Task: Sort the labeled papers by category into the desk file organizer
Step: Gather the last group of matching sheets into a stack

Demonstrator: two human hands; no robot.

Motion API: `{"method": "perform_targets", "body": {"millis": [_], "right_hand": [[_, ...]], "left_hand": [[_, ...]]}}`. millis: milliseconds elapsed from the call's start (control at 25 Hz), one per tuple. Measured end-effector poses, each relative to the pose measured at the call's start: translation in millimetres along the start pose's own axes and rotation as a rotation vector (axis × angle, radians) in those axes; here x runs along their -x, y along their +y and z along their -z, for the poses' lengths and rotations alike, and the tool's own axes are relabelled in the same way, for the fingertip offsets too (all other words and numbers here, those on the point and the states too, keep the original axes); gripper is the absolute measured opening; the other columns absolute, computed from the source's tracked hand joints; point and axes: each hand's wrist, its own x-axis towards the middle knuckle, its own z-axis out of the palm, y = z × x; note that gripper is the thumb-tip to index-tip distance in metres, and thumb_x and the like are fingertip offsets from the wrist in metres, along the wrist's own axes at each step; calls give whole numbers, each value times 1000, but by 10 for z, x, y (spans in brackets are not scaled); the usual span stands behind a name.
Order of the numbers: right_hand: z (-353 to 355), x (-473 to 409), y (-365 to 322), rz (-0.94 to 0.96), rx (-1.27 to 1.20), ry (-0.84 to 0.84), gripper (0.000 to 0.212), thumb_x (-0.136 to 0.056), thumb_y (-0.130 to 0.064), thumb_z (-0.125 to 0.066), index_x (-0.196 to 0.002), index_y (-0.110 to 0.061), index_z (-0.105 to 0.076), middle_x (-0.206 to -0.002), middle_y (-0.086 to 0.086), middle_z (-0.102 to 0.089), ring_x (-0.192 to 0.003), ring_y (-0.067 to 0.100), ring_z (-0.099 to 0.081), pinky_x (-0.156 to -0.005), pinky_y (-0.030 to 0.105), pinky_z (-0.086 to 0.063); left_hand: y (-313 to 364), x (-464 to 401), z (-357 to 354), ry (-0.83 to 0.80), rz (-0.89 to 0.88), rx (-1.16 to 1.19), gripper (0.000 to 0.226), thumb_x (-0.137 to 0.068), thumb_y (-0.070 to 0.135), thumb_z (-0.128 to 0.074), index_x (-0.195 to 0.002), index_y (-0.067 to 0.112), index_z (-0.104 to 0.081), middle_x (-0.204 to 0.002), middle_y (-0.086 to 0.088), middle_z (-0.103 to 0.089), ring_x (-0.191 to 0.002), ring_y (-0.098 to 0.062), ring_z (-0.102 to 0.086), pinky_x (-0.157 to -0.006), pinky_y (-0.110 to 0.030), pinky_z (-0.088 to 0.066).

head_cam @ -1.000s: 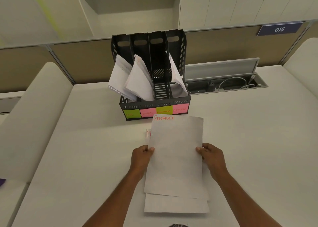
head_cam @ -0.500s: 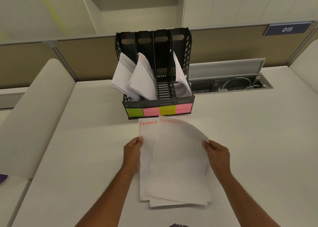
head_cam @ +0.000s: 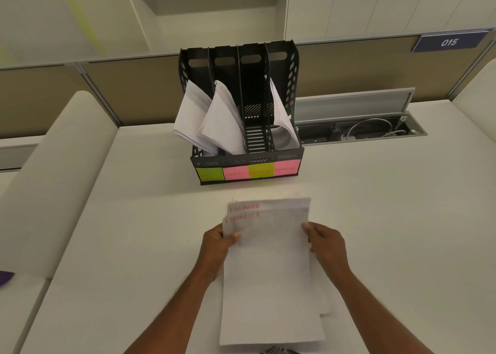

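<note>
Two bare forearms reaching forward from the near edge over a pale counter point(head_cam: 107, 233). Left hand point(head_cam: 214, 249) and right hand point(head_cam: 326, 249) gripping opposite sides of a stack of papers point(head_cam: 268, 273), fingers point(head_cam: 307, 226) closed on the edges, thumbs on top. Red blurred lettering on the top two sheets. Farther off, a black file organizer point(head_cam: 241, 163) with four slots, tagged HR, a blurred word, FINANCE, ADMIN; sheets in three, FINANCE slot empty.

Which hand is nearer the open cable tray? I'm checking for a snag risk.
Right. The right hand grips the papers' right edge, in front of and left of the cable tray. The left hand, on their left edge, is farther off.
</note>
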Motion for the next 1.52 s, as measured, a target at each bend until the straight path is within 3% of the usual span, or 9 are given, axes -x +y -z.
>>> {"method": "perform_targets", "body": {"millis": [120, 200, 320, 480, 720, 1080, 1240, 1400, 1520], "right_hand": [[67, -83, 12, -56, 84, 187, 25, -97, -25, -55, -113, -16, -72, -111, 2, -74, -106, 23, -66, -95, 34, -47], [76, -136, 18, -96, 241, 89, 35, -96, -22, -57, -129, -12, -62, -125, 5, -67, -119, 25, -59, -100, 33, -41], [-41, -171, -44, -120, 323, -83, 38, -93, -25, -61, -130, -15, -60, -117, 2, -69, -103, 20, -63, -82, 27, -44], [-210, -151, -61, -44, 327, -9, 6, -92, -21, -62, -86, -22, -63, -73, -13, -60, -70, 11, -61, -52, 17, -33], [-154, -150, -24, -80, 202, 138, 16, -86, -18, -73, -101, -14, -69, -85, -3, -69, -79, 17, -61, -71, 25, -41], [-88, -29, 95, 81, 88, 239, 12, -91, -11, -66, -97, -19, -73, -85, -13, -74, -69, 4, -64, -63, 9, -41], [73, 12, 115, 112, -270, -20, 19, -85, -5, -71, -84, -23, -76, -84, -7, -76, -77, 5, -69, -68, 11, -51], [245, -23, 122, -4, -540, -331, 19, -88, 5, -60, -89, -6, -76, -91, 12, -76, -84, 24, -70, -77, 33, -54], [192, -200, 54, -105, -333, 4, 15, -94, -13, -61, -102, -10, -74, -102, 8, -75, -96, 26, -71, -88, 43, -56]], "left_hand": [[-144, 87, 185, -3, -67, 43, 32, -77, -16, -54, -76, 5, -78, -88, -13, -78, -87, -31, -74, -84, -44, -55], [-221, 154, 262, -16, -113, 61, 27, -80, -2, -48, -60, -2, -66, -85, -16, -73, -86, -33, -68, -83, -41, -46], [-237, 167, 221, 42, -113, 30, 32, -78, 13, -48, -49, 14, -64, -111, -11, -70, -107, -30, -63, -90, -41, -42], [-174, 99, 139, 72, -108, 42, 29, -73, 11, -52, -47, 14, -66, -119, -8, -68, -112, -28, -61, -90, -40, -44], [-151, 77, 133, 113, -76, 79, 15, -65, 18, -64, -51, 15, -69, -116, -9, -68, -106, -27, -62, -86, -34, -50], [-124, 81, 39, 172, -63, 124, 8, -74, 6, -63, -77, -1, -67, -108, 0, -71, -101, -22, -63, -72, -24, -53], [-134, 89, -1, 181, -112, 112, 33, -77, -3, -57, -105, 4, -73, -115, 8, -71, -109, -13, -64, -79, -23, -52], [-124, 115, -22, 168, -142, 123, 34, -60, -3, -55, -76, 17, -77, -78, 2, -73, -77, -16, -66, -72, -28, -51], [-154, 136, -29, 195, -167, 166, 14, -56, -4, -48, -58, 7, -57, -63, -9, -53, -64, -21, -48, -62, -33, -38]]}}
